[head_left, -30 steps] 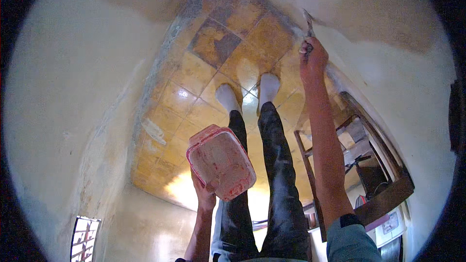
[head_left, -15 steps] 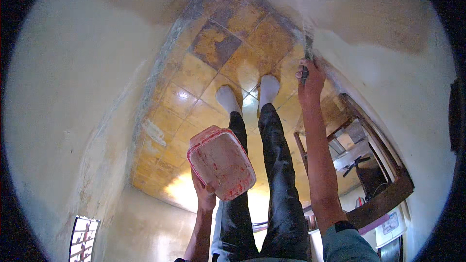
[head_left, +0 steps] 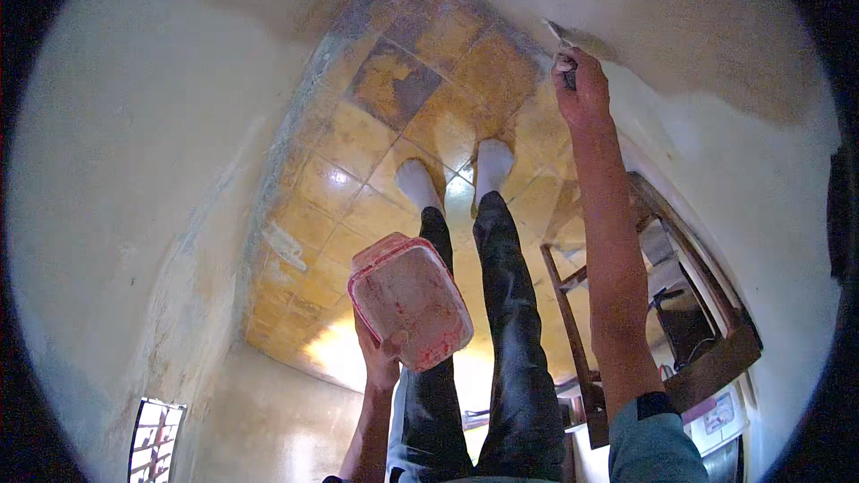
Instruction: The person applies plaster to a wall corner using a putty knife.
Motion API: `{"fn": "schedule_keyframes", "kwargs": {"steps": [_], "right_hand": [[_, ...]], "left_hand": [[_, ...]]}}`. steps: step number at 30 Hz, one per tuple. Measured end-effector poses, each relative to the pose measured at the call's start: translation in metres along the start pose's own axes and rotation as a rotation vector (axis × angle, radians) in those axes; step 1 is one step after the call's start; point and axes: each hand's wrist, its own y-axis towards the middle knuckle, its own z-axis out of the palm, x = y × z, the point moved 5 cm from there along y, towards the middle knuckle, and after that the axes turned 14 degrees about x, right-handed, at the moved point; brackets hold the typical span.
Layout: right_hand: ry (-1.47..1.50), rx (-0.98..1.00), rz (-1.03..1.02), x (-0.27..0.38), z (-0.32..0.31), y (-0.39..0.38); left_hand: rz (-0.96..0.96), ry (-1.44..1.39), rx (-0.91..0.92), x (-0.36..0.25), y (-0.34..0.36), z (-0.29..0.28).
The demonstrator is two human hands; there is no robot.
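Pale plaster wall with brown patches (head_left: 689, 31): surface likely being scraped or smoothed
Red, rounded-rectangular plastic tub (head_left: 413, 309): low centre, left hand (head_left: 379, 360) gripping its side
Right hand (head_left: 582, 88): closed round flat, metal-bladed scraper (head_left: 562, 34)
Scraper: at wall, contact unclear; next stroke calls for steady angle

One wide head view faces down, left hand (head_left: 379, 367) and right hand (head_left: 585, 89) near, floor (head_left: 358, 139) farther off. Shapes toward its edges may be distorted.

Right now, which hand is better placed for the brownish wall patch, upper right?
Likely the right hand: it holds a flat-bladed tool near that patch, while the left hand holds a reddish tub farther away.
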Motion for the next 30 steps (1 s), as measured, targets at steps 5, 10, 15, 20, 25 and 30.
{"fn": "schedule_keyframes", "kwargs": {"steps": [5, 10, 15, 20, 25, 30], "right_hand": [[0.074, -0.049, -0.004, 0.026, 0.033, -0.03], [0.04, -0.036, 0.01, 0.023, 0.019, -0.058], [0.044, -0.024, 0.08, 0.005, 0.011, -0.068], [0.002, -0.107, 0.172, -0.014, -0.001, -0.032], [-0.008, -0.107, -0.022, -0.007, 0.02, -0.039], [-0.275, -0.061, -0.111, -0.01, 0.021, -0.083]], "left_hand": [[0.021, -0.061, 0.038, -0.008, 0.001, 0.011], [0.04, -0.099, 0.027, -0.004, 0.001, 0.003], [0.021, -0.072, 0.022, -0.007, 0.001, 0.003], [0.042, -0.084, 0.048, 0.0, 0.003, 0.002], [0.046, -0.095, 0.047, -0.009, 0.004, 0.01], [0.027, -0.073, 0.045, -0.009, 0.004, 0.004]]}}
